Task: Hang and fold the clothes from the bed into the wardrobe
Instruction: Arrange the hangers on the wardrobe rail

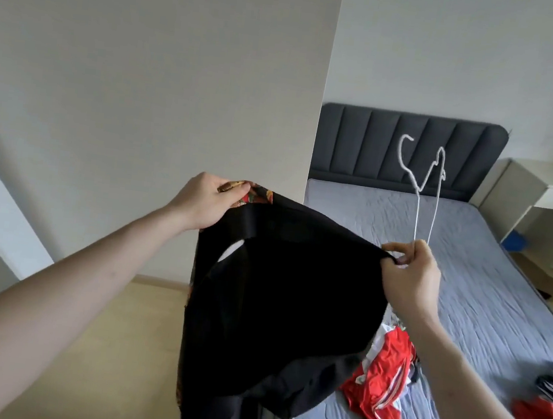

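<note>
A black garment with a red and orange patterned edge hangs spread between my two hands above the bed's left side. My left hand grips its patterned upper corner. My right hand pinches the other upper corner together with a white wire hanger, which sticks up from the fingers with its hook at the top. On the grey bed lies a red and white garment just below my right forearm. More clothes, red and dark striped, lie at the right edge.
A dark padded headboard stands at the bed's far end. A white desk with a drawer is to the right of it, a blue item beneath. A large pale panel fills the left. Wooden floor lies below.
</note>
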